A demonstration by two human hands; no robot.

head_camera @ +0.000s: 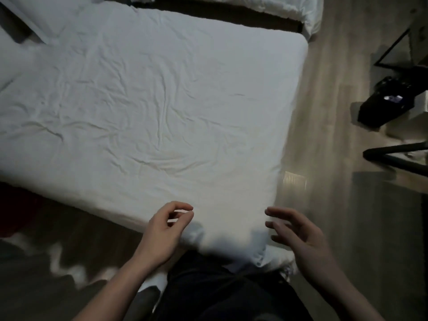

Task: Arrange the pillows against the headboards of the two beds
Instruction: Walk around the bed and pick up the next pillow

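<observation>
Two bare hands hover over the near corner of a bed (148, 100) covered in a creased white sheet. The left hand (165, 230) is loosely curled, thumb and forefinger close together but pinching nothing that can be made out; whether its fingertips brush the sheet cannot be told. The right hand (298, 235) is open, fingers spread and slightly bent, palm turned toward the left hand, empty and clear of the mattress edge. Both forearms rise from the bottom of the frame, bare to the elbow, flanking the person's dark clothing (222, 293) and angling inward toward the corner of the bed. A white pillow (39, 15) lies at the far upper left of the mattress, well apart from both hands, across the whole length of the sheet. The edge of a second bed (289, 8), also in white linen, shows along the top, separated from the first by a dark gap. Pale wooden flooring (324, 135) runs down the right side, with a black object (389, 100) resting near the right edge
</observation>
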